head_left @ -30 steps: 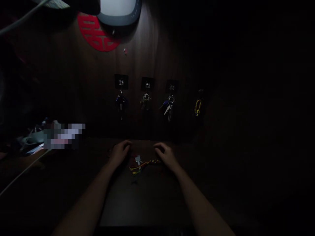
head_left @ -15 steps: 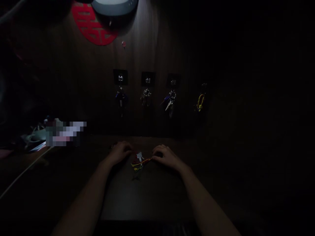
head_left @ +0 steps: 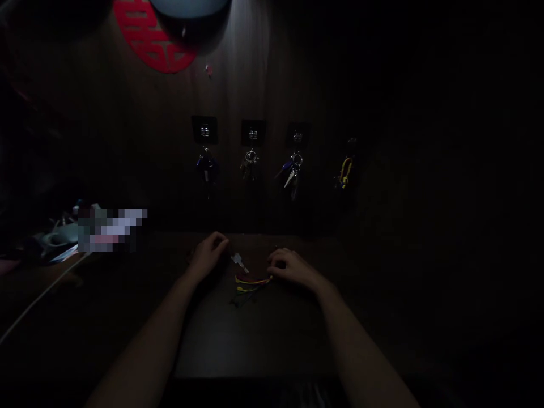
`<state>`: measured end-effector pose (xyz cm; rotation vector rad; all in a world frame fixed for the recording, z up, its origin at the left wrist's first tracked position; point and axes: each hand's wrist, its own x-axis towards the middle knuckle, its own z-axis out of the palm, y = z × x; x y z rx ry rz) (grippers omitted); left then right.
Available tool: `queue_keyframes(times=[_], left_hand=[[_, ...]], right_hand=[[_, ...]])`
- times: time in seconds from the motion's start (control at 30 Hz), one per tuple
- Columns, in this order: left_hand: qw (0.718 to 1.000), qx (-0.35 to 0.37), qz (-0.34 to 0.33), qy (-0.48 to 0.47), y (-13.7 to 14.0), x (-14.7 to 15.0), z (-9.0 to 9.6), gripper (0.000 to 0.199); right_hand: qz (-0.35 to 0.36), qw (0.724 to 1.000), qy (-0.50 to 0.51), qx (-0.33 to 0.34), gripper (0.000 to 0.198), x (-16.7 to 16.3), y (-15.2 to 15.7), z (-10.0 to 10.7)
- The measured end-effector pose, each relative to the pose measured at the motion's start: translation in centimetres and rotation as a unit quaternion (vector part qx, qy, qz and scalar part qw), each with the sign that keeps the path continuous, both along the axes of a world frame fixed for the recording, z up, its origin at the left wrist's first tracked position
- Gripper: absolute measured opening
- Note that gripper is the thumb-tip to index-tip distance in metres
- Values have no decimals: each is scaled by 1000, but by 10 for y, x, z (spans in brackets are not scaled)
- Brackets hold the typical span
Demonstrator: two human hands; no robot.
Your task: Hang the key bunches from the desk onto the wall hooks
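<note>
My left hand (head_left: 208, 256) is at the back of the dark tabletop, thumb and fingers closed in a pinch; it is too dark to see what is between them. Just right of its fingertips is a silvery key (head_left: 239, 262), its head tilted up toward that hand. A thin cord of red, yellow and green strands (head_left: 251, 280) lies in front of the key, its loose ends spread leftward. At the cord's right end, my right hand (head_left: 294, 270) pinches it between thumb and finger. Whether the key and cord are still joined, I cannot tell.
Several key bunches (head_left: 250, 158) hang from hooks on the dark wall behind, with a yellow cord (head_left: 346, 171) at the right. A red paper cutout (head_left: 155, 48) is above. Cluttered items and a white cable (head_left: 46, 297) lie at the left.
The key has shifted up and slightly left and now tilts toward my left hand, apart from the cord strands. My left hand has risen a little; my right hand and the cord moved slightly right.
</note>
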<state>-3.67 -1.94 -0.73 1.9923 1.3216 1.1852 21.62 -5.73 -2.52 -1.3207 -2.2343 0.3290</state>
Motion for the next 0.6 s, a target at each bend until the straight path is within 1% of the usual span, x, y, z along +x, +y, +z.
queue_keyframes(times=[0.1, 0.23, 0.3, 0.4, 0.5, 0.6], left_hand=[[998, -33, -1, -61, 2, 2, 0, 26], [988, -72, -40, -130, 0, 9, 2, 30], [985, -78, -63, -144, -4, 12, 4, 29], [982, -86, -90, -141, -10, 18, 8, 27], [976, -108, -113, -154, -17, 23, 12, 28], [959, -145, -134, -204, -24, 28, 16, 30]], right_hand=[[-6, 1000, -2, 1, 11, 0, 0, 0], [-27, 999, 29, 21, 10, -10, -3, 7], [-33, 996, 72, 34, 13, -20, -6, 11], [-39, 990, 127, 39, 19, -38, -9, 14], [-47, 987, 155, 19, 30, -54, -10, 13], [-33, 986, 163, -14, 37, -63, -9, 9]])
